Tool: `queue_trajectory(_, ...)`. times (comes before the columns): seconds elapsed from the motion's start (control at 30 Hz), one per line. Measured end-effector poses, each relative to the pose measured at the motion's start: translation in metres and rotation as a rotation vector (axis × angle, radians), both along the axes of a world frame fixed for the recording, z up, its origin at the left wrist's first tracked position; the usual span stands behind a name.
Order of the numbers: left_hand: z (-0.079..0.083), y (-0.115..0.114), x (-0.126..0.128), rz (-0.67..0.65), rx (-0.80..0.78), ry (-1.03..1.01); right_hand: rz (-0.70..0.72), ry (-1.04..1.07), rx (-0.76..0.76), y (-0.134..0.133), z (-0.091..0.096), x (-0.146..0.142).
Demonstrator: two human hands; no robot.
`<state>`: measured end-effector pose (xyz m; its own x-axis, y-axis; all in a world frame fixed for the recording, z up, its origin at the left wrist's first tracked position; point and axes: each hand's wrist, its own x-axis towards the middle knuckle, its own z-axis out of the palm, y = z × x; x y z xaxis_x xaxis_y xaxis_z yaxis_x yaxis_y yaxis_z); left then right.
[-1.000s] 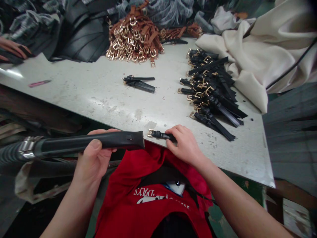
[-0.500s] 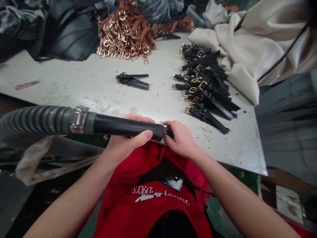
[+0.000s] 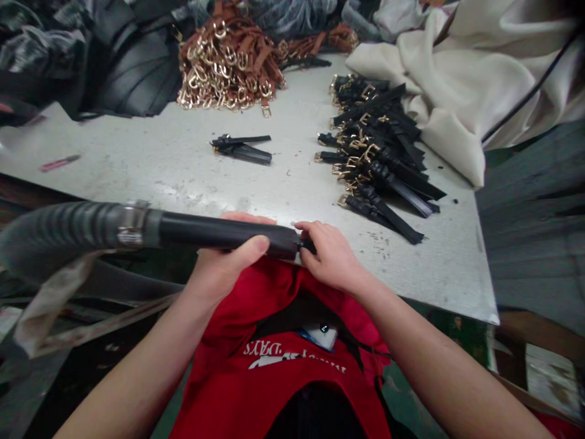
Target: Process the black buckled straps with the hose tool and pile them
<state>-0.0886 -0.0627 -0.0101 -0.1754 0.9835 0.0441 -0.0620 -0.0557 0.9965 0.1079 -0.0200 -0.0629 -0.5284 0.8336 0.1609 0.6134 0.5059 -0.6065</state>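
Note:
A grey ribbed hose [image 3: 77, 225] with a metal clamp comes in from the left and ends in a black tube [image 3: 205, 231]. My left hand [image 3: 228, 262] is wrapped round the tube from below, its thumb lying along the near side. Right at the tube's open end, my right hand [image 3: 331, 253] is closed, pinching a small black piece [image 3: 308, 246] between thumb and fingers. Most of that piece is hidden by the fingers and the tube, so its kind does not show. Both hands are over the table's near edge.
Black buckled straps [image 3: 379, 158] lie heaped on the right of the table [image 3: 173, 164], with a smaller bundle [image 3: 242, 149] at the middle. Brown buckled straps [image 3: 233, 58] are piled behind. Cream fabric [image 3: 457, 79] covers the back right corner. A pink-handled tool [image 3: 59, 163] lies left.
The hose and black tube have shifted slightly left in view, along with my left hand. My right hand keeps its pinch at the tube's end, where a little more of the gap shows.

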Motion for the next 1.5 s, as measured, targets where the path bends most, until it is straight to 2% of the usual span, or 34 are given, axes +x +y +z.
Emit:
queue_trajectory(0.1, -0.002, 0.006, 0.003, 0.030, -0.077, -0.088, 0.010, -0.015, 0.014, 0.001, -0.001, 0.001)
queue_trajectory(0.17, -0.001, 0.006, -0.008, 0.126, -0.100, -0.179, 0.012, -0.026, 0.031, 0.002, -0.002, 0.002)
queue_trajectory(0.27, 0.001, -0.007, -0.037, 0.326, -0.040, -0.247, 0.028, -0.058, 0.067, 0.002, -0.004, 0.002)
queue_trajectory(0.37, 0.005, -0.028, -0.057, 0.379, 0.012, -0.170, 0.037, -0.102, 0.110, 0.001, -0.006, 0.003)
queue_trajectory(0.5, 0.007, -0.046, -0.056, 0.369, 0.045, -0.122, 0.044, -0.197, 0.174, 0.003, -0.003, 0.002)
queue_trajectory(0.63, 0.007, -0.045, -0.048, 0.347, 0.055, -0.156, 0.020, -0.352, 0.212, 0.010, 0.007, -0.005)
queue_trajectory(0.73, 0.005, -0.037, -0.045, 0.326, 0.036, -0.135, -0.024, -0.390, 0.220, 0.016, 0.009, -0.010)
queue_trajectory(0.93, -0.003, -0.005, -0.026, 0.303, 0.074, -0.120, -0.036, -0.227, 0.098, 0.025, 0.000, -0.008)
queue_trajectory(1.0, -0.008, 0.009, -0.013, 0.249, 0.064, -0.138, -0.029, -0.205, 0.079, 0.026, -0.001, -0.007)
queue_trajectory(1.1, -0.010, 0.024, -0.003, 0.098, 0.046, -0.098, -0.061, -0.189, 0.044, 0.027, -0.001, -0.007)
queue_trajectory(1.17, -0.007, 0.027, -0.003, 0.037, 0.033, -0.036, -0.099, -0.159, 0.010, 0.026, 0.000, -0.007)
queue_trajectory(1.33, 0.002, 0.027, -0.005, 0.005, 0.071, 0.132, -0.119, -0.108, -0.024, 0.025, 0.001, -0.008)
queue_trajectory(1.5, 0.004, 0.034, -0.005, -0.079, -0.004, 0.111, -0.131, -0.114, -0.040, 0.024, 0.001, -0.009)
